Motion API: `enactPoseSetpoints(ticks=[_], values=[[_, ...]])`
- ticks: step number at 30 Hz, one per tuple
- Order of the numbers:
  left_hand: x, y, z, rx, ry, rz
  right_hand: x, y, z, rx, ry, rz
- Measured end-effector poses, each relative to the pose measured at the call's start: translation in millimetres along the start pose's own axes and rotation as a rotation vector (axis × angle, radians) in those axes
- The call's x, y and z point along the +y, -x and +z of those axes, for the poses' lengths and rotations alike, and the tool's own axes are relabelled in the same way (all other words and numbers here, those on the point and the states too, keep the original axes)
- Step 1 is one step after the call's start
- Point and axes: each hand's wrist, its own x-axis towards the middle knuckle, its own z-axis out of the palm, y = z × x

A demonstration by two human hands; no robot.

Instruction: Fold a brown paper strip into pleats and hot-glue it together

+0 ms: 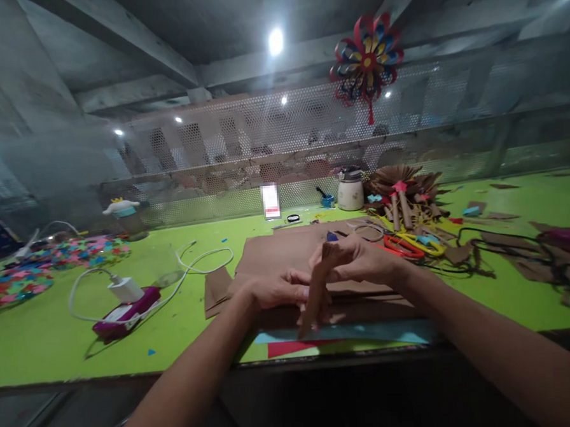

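Both hands meet over brown paper sheets (pixel 277 247) at the front of the green table. A folded strip of brown paper (pixel 316 295) stands tilted between them, somewhat blurred. My left hand (pixel 285 290) grips its lower part, with the fingers bent around it. At its upper end, my right hand (pixel 352 260) holds the strip in closed fingers. Beneath the hands, a light blue strip (pixel 377 331) and a red piece (pixel 296 348) lie along the table's front edge.
On the left are a purple power block (pixel 128 316), a white cable and colourful stars (pixel 86 251). Scissors with red handles (pixel 403 247) and yellow handles (pixel 423 243), a white jar (pixel 350 192) and brown paper fans (pixel 398 185) sit to the right.
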Motion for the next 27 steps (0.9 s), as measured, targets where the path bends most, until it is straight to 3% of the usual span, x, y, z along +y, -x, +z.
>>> enactPoseSetpoints(ticks=[2, 4, 6, 7, 9, 14, 17, 27], values=[[3, 3, -6.9, 0.136, -0.088, 0.038, -1, 0, 0, 0.069, 0.030, 0.005], [11, 6, -14.4, 0.406, -0.206, 0.176, -1, -1, -1, 0.104, 0.093, 0.031], [21, 9, -18.5, 0.644, -0.247, 0.325, 2, -3, -3, 0.067, 0.193, 0.109], [25, 9, -18.6, 0.689, -0.273, 0.361, 5, -4, -4, 0.033, 0.249, 0.158], [30, 7, -15.7, 0.707, -0.422, 0.362, 12, -6, -6, -0.020, 0.377, 0.232], [23, -2, -9.4, 0.663, -0.897, 0.160, 23, -13, -10, -0.022, 0.652, 0.271], [16, -5, -12.3, 0.650, -1.056, 0.167, 23, -15, -10, -0.040, 0.728, 0.252], [14, -1, -15.1, 0.642, -1.015, 0.105, 26, -8, -25, -0.061, 0.735, 0.266]])
